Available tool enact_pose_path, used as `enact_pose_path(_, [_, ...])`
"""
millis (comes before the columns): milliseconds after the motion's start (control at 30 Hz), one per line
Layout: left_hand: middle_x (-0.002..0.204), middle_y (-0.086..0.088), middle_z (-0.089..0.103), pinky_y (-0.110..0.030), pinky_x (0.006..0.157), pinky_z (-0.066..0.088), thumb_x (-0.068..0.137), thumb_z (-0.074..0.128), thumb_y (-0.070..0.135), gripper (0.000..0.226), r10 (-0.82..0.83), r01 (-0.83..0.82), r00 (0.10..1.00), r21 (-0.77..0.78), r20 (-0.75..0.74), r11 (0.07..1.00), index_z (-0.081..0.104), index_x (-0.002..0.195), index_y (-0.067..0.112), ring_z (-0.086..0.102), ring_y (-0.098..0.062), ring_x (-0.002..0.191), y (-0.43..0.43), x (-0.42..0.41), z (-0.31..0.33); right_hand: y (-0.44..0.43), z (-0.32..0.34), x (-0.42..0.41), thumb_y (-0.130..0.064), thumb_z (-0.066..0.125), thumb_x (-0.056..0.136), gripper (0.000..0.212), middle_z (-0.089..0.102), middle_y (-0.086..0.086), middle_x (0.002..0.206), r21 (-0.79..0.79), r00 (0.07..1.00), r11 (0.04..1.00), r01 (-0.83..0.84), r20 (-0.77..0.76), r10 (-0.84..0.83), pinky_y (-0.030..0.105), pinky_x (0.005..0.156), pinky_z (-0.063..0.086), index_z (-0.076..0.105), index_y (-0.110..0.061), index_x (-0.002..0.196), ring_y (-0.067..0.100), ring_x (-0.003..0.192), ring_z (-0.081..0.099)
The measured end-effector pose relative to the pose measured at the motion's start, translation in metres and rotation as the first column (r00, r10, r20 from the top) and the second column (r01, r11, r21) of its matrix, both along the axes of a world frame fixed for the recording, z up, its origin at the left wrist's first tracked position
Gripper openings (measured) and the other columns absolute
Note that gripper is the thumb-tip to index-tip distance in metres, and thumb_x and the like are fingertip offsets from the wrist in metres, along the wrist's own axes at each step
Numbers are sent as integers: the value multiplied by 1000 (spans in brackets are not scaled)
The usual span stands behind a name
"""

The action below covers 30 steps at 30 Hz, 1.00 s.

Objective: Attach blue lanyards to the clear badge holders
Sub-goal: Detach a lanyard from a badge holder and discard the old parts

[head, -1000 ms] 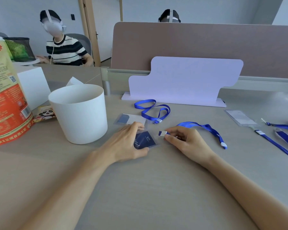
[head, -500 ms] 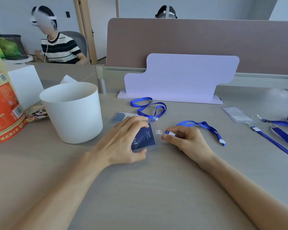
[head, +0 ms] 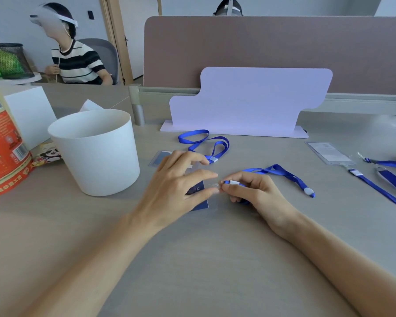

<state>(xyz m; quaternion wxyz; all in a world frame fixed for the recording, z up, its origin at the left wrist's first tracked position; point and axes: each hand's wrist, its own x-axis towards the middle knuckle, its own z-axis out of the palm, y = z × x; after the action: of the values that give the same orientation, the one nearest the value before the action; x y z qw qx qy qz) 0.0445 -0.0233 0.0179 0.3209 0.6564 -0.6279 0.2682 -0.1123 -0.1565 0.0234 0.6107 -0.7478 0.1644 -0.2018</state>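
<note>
Head view: orange bag (head: 2, 143) print unreadable; barcode, QR visible.

Blues, whites and one loud orange bag on my grey desk

Royal-blue lanyard (head: 281, 172) with a white crimp in my right hand (head: 256, 193); dark navy card in the clear badge holder (head: 198, 197) under my left hand (head: 176, 186). White bucket (head: 96, 152) left, orange-red printed bag (head: 2, 152) far left, pale lilac stand (head: 249, 99) beyond, black-and-white striped shirt (head: 76, 62) far off.
</note>
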Motion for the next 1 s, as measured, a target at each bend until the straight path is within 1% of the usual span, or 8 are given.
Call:
enact_pose_path(267, [74,3,54,-34,68,42,83,69,39,22,-41,42,997,-15,63,999,73,79,17,42,-14,74,-1,-1,0,4,1,0,-18,67,88,8,54,-8,64,-32,998,999,-34,-56,32,16,53,30,74,-14,89,12,63,40])
enact_pose_path(467, [58,3,50,-24,64,28,83,70,26,17,-72,74,990,-13,121,997,70,72,13,44,-19,57,-2,-2,-1,3,1,0,-18,65,90,10,50,-2,68,-52,995,997,-48,-85,44,21,56,28,72,-11,92,19,68,36])
enact_pose_path(567, [57,4,49,-26,62,33,81,70,22,14,-71,72,990,-5,119,997,70,70,13,41,-16,56,-2,-3,-2,4,0,1,-22,64,92,12,50,0,72,-94,994,994,-49,-103,40,21,58,30,72,-13,92,17,70,39])
enact_pose_path(700, [55,5,48,-24,61,31,80,68,22,14,-57,56,996,18,63,998,69,68,14,41,-15,53,-2,-4,-2,5,-2,2,-21,62,93,13,52,-2,70,-126,995,991,-40,-95,28,14,53,32,72,-12,92,6,59,40])
enact_pose_path(800, [53,7,45,-26,58,36,79,65,25,13,-50,52,998,40,-46,998,67,72,14,41,-13,51,-1,-8,-4,6,-3,3,-22,62,93,13,53,-2,67,-163,996,986,-31,-91,16,17,52,32,71,-13,89,9,58,38])
enact_pose_path(867, [53,10,38,-18,57,35,76,64,30,17,-3,10,990,55,-142,998,60,77,14,37,-12,51,0,-11,-5,7,-4,3,-21,62,93,12,51,-4,64,-173,996,985,-20,-92,4,20,53,32,70,-13,89,11,59,38])
enact_pose_path(933, [52,11,29,-11,55,26,74,65,33,24,34,-23,984,64,-173,998,50,72,14,31,-14,52,0,-12,-7,7,-5,4,-19,61,94,12,52,-6,63,-186,996,982,-11,-89,-6,23,56,35,69,-12,89,13,61,40])
enact_pose_path(1000, [48,9,26,-18,54,27,74,64,31,31,39,-30,989,63,-140,998,43,59,15,27,-16,48,-2,-11,-10,8,-5,5,-17,59,94,12,49,-7,61,-183,997,983,-11,-79,-3,22,53,33,68,-11,88,14,59,37])
